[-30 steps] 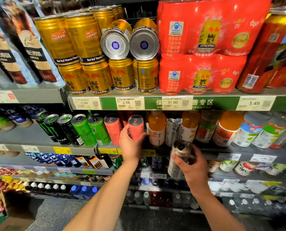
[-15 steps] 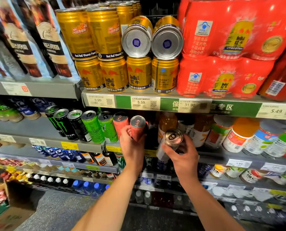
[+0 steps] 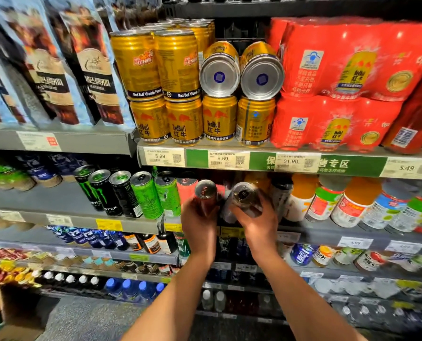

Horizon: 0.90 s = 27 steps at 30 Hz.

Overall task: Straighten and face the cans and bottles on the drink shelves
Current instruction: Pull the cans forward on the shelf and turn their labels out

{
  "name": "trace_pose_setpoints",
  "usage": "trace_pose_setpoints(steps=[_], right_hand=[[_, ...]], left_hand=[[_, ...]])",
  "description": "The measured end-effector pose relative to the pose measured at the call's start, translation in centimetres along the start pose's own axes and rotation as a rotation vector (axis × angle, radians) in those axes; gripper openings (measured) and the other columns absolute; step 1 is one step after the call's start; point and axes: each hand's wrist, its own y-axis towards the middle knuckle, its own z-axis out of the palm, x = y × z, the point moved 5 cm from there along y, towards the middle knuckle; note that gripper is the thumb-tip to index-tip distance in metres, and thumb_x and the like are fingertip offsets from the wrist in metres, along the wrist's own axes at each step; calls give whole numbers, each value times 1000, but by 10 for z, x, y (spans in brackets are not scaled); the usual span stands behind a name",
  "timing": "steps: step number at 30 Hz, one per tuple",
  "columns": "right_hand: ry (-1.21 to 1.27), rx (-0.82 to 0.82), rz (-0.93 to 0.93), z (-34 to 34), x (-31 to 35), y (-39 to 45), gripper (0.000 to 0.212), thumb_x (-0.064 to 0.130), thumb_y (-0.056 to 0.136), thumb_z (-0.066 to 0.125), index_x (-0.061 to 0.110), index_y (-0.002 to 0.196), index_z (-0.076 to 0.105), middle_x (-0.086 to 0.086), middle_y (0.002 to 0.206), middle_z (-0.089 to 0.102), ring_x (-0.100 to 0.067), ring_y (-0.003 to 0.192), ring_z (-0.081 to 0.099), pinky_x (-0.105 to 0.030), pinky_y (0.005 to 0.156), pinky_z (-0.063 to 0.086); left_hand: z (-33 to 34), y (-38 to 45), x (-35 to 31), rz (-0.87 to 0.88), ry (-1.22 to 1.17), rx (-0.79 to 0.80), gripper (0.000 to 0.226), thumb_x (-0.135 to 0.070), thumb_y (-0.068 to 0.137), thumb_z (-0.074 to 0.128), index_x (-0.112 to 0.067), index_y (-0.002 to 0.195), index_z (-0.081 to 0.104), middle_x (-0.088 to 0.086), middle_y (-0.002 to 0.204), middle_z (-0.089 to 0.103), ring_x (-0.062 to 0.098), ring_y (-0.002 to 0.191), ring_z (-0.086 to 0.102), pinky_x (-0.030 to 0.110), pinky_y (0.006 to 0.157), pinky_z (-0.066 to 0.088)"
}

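Head view: the left hand (image 3: 200, 221) grips a slim pink aluminium can (image 3: 206, 196) at the shelf edge (image 3: 131, 223). Just beside it, the right hand (image 3: 258, 221) grips a tilted silver can (image 3: 242, 198). Green cans (image 3: 166, 193) crowd the left; orange bottles (image 3: 301, 200) crowd the right.

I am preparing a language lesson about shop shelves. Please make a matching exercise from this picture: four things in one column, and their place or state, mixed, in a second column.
Things:
1. pink can
2. silver can
3. two gold cans showing round bottoms
4. red multipacks

Places or states:
A. lying on their sides on top of upright gold cans
B. stacked at the right of the top drink shelf
C. held in the grip of the left hand
D. tilted, held in the grip of the right hand

Pairs: 1-C, 2-D, 3-A, 4-B
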Motion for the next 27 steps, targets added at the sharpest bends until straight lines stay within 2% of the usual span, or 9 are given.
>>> trace_pose_setpoints(steps=[3,5,7,10,12,17,20,23,27], right_hand=[[-47,-38,-22,10,-1,1,58,41,68,86,34,121,63,17,110,72,0,102,68,-18,87,52],[-85,-63,-44,17,-2,3,56,42,70,85,33,120,61,14,111,71,-2,103,68,-25,89,54],[-145,-106,-54,24,-2,3,54,42,72,85,30,119,60,14,111,70,-2,103,67,-22,89,53],[-256,-168,-60,33,-3,2,49,36,73,85,24,115,63,6,109,68,-8,99,63,0,81,38],[-317,-207,-58,37,-3,4,42,27,74,83,17,111,64,-2,107,66,-18,97,61,-1,74,32],[-376,-294,-74,43,4,3,38,27,78,82,11,107,62,-5,103,64,-20,94,59,-13,77,33],[-341,-316,-61,45,7,2,35,22,78,82,9,100,59,-4,101,59,-21,92,58,-11,75,32],[-360,-329,-46,46,8,1,40,23,77,83,11,103,55,-1,100,56,-23,91,55,-24,74,37],[-332,-305,43,46,4,1,58,35,74,84,13,116,52,0,108,56,-17,97,53,-27,80,40]], left_hand=[[0,4,13,-19,23,28,28,-29,65,89,-29,81,66,-11,76,71,6,69,67,29,56,51],[-1,6,18,-31,18,36,36,-28,64,89,-30,89,63,-8,87,68,11,78,67,38,67,54],[-1,7,23,-39,-10,29,45,-26,65,89,-31,100,61,-4,97,66,14,88,66,42,78,55],[1,9,24,-24,-13,31,49,-26,67,87,-27,108,60,-1,104,65,19,97,65,44,86,54],[3,12,23,1,30,40,46,-25,69,86,-22,107,60,2,103,64,23,98,64,48,87,52],[9,13,22,-39,106,50,59,-16,72,83,-13,123,53,10,119,61,29,112,61,47,95,50],[15,12,23,-99,81,107,36,-23,78,76,-11,110,63,12,107,67,33,104,66,47,87,55],[18,17,13,-83,44,178,17,-22,81,73,-20,96,67,9,97,69,34,98,67,45,80,57],[15,18,9,-25,112,59,40,-16,72,80,-4,106,61,13,104,62,33,102,58,41,89,49]])
